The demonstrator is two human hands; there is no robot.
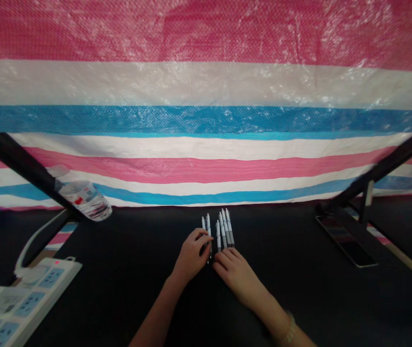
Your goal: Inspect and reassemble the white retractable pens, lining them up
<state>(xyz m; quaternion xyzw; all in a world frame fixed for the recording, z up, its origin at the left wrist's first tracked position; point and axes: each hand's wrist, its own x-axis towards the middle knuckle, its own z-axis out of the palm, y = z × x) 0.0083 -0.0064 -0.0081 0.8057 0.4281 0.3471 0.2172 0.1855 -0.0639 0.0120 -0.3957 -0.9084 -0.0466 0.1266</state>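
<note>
Two white pens [208,222] lie side by side on the black table, points toward me. My left hand [191,253] is closed over them, thumb and fingers pinching around the right one; the fingers partly hide both. Just to the right, several white and grey pens [225,226] form a close row, the leftmost sitting a little lower than the others. My right hand [237,273] lies palm down at their near ends, fingers stretched toward them and touching or almost touching. Those near tips are hidden by the fingers.
A phone [347,241] lies on the table [285,289] at right. At left are a white power strip [52,284] with a cable and a tilted clear plastic bottle [90,200]. Black slanted bars [376,166] flank both sides; a striped sheet [206,82] hangs behind.
</note>
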